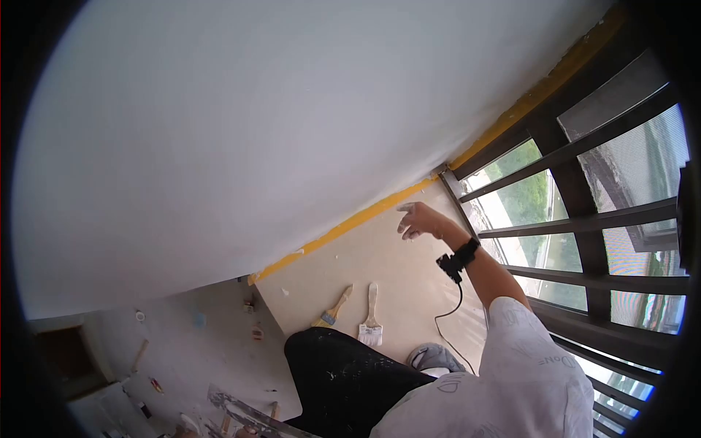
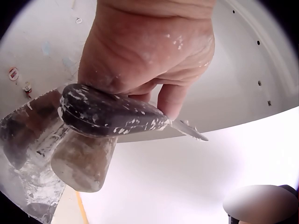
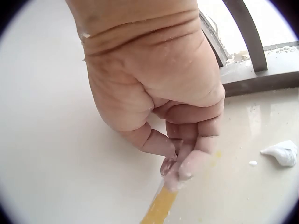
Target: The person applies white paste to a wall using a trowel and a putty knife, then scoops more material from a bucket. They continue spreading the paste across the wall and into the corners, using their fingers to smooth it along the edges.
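My right hand (image 3: pixel 154 107) pinches the free end of the yellow tape (image 3: pixel 161 207) between its fingertips (image 3: pixel 180 172), where the tape runs along the foot of the white wall (image 1: pixel 219 131) above the floor (image 1: pixel 380 255). I judge the tape thin, light and easily torn, best gripped close to the wall. My left hand (image 2: pixel 145 51) grips a putty knife (image 2: pixel 107 116) by its dark, plaster-spattered handle.

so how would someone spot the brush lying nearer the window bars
Start at the dark window bars on the right, then drop to the beige floor beneath the yellow tape. Two brushes lie there side by side; it is the white-handled brush, not the yellowish wooden-handled brush on its left.
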A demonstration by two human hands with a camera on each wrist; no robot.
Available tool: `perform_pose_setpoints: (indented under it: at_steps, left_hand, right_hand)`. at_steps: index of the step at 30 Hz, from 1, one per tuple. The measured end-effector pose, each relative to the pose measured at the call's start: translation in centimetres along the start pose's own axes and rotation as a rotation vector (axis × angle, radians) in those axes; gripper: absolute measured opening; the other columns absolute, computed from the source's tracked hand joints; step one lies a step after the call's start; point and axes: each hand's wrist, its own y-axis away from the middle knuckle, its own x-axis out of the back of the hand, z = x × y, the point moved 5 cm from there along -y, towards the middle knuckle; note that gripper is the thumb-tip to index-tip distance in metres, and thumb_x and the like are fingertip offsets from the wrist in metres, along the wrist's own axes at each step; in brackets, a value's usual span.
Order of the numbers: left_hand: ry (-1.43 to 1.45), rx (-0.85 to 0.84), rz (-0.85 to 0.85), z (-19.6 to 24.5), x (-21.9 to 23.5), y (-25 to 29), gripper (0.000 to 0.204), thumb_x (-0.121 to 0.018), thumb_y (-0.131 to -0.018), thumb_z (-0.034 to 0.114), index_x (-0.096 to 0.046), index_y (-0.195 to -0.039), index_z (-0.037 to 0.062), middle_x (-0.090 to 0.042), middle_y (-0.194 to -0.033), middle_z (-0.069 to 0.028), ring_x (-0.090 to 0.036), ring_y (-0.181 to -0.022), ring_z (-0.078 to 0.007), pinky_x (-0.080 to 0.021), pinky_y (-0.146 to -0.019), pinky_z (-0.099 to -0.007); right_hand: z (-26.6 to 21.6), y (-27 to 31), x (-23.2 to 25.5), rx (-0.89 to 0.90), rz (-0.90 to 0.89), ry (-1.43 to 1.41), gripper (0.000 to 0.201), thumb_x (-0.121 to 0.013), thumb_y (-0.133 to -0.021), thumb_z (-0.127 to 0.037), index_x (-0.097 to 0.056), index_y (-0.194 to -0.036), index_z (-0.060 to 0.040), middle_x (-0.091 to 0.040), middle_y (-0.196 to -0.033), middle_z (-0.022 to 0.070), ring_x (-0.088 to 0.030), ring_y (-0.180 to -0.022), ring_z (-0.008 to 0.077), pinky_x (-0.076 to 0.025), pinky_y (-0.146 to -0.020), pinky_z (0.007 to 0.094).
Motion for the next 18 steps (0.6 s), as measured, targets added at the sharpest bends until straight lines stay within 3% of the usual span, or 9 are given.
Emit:
perform_pose_setpoints:
  at_steps: [2, 3, 5, 7, 9, 10, 13, 14, 18]
  left_hand:
    - [0.011, 0.002, -0.109, 0.4, -1.7, -0.4, 0.055, -0.065, -0.079, 0.012, -0.046, -0.129, -0.0033, -0.056, -0.113, -0.0154, -0.053, -0.107, -0.0329, -0.041, -0.098, -0.0483]
    - [-0.001, 0.004, -0.166, 0.9, -3.1, -0.5, 0.055, -0.065, -0.079, 0.012, -0.046, -0.129, -0.0032, -0.057, -0.113, -0.0153, -0.053, -0.107, -0.0328, -0.041, -0.098, -0.0482]
    - [-0.03, 0.003, -0.318, 0.9, -6.9, -0.7, 0.055, -0.065, -0.079, 0.012, -0.047, -0.128, -0.0031, -0.057, -0.112, -0.0152, -0.053, -0.106, -0.0326, -0.041, -0.097, -0.048]
    - [-0.111, -0.045, -0.453, 1.2, -13.6, -0.1, 0.04, -0.064, -0.068, 0.013, -0.054, -0.103, -0.0029, -0.055, -0.105, -0.0168, -0.054, -0.104, -0.0334, -0.044, -0.095, -0.0571]
    - [-0.038, 0.032, -0.674, 0.5, -15.9, 0.4, 0.048, -0.063, -0.074, 0.011, -0.052, -0.116, -0.0071, -0.057, -0.11, -0.0156, -0.058, -0.106, -0.0328, -0.043, -0.098, -0.047]
    - [-0.057, -0.007, -0.727, 0.2, -16.8, 0.3, 0.038, -0.065, -0.076, 0.013, -0.056, -0.108, -0.006, -0.059, -0.105, -0.014, -0.058, -0.102, -0.0287, -0.043, -0.095, -0.0426]
    - [-0.064, -0.075, -0.882, 0.1, -16.4, 0.6, 0.033, -0.066, -0.078, 0.014, -0.057, -0.103, -0.0051, -0.06, -0.1, -0.0117, -0.058, -0.096, -0.0244, -0.042, -0.091, -0.0363]
    - [-0.096, -0.044, -0.708, 0.1, -16.2, 1.4, 0.03, -0.064, -0.065, 0.012, -0.055, -0.09, -0.0012, -0.056, -0.088, -0.0087, -0.052, -0.084, -0.0202, -0.038, -0.078, -0.029]
    - [-0.12, -0.073, -0.69, 0.6, -15.2, 3.2, 0.029, -0.064, -0.066, 0.011, -0.055, -0.091, -0.0014, -0.057, -0.09, -0.0093, -0.053, -0.086, -0.0214, -0.038, -0.08, -0.0288]
  right_hand:
    - [-3.7, 6.6, -5.9, 0.324, -0.014, 0.254, 0.073, -0.056, -0.083, -0.009, -0.024, -0.149, 0.0009, -0.068, -0.099, 0.0126, -0.068, -0.082, 0.0205, -0.055, -0.074, 0.0292]
    - [-5.8, 10.4, -9.0, 0.458, -0.038, 0.268, 0.079, -0.06, -0.082, -0.012, -0.022, -0.151, -0.0049, -0.064, -0.11, 0.0149, -0.065, -0.097, 0.0228, -0.052, -0.083, 0.0335]
    - [-9.5, 16.8, -14.6, 0.852, 0.01, 0.437, 0.087, -0.071, -0.08, -0.021, -0.022, -0.151, -0.0094, -0.038, -0.14, 0.0242, -0.041, -0.128, 0.0385, -0.039, -0.104, 0.0448]
    - [-13.4, 21.3, -19.0, 1.037, -0.11, 0.386, 0.088, -0.071, -0.08, -0.025, -0.022, -0.151, -0.0123, -0.024, -0.147, 0.0284, -0.029, -0.135, 0.048, -0.031, -0.109, 0.052]
    - [-17.2, 25.0, -21.5, 1.196, -0.122, 0.437, 0.09, -0.072, -0.076, -0.024, -0.024, -0.151, -0.013, -0.021, -0.15, 0.0262, -0.021, -0.139, 0.0489, -0.025, -0.11, 0.0578]
    - [-18.0, 25.6, -22.3, 1.207, -0.112, 0.429, 0.09, -0.072, -0.076, -0.024, -0.024, -0.151, -0.013, -0.021, -0.15, 0.0262, -0.021, -0.139, 0.0489, -0.025, -0.11, 0.0578]
    - [-18.9, 27.7, -23.7, 1.324, 0.002, 0.572, 0.092, -0.074, -0.072, -0.022, -0.027, -0.151, -0.0141, -0.021, -0.151, 0.0249, -0.019, -0.14, 0.0478, -0.024, -0.109, 0.0601]
    - [-18.6, 28.3, -24.1, 1.333, 0.019, 0.556, 0.093, -0.074, -0.07, -0.022, -0.029, -0.15, -0.0145, -0.022, -0.151, 0.0244, -0.02, -0.14, 0.0469, -0.024, -0.109, 0.0596]
    - [-17.1, 30.4, -24.9, 1.373, 0.079, 0.575, 0.086, -0.072, -0.071, -0.02, -0.034, -0.149, -0.017, -0.026, -0.15, 0.023, -0.022, -0.14, 0.0448, -0.027, -0.107, 0.0581]
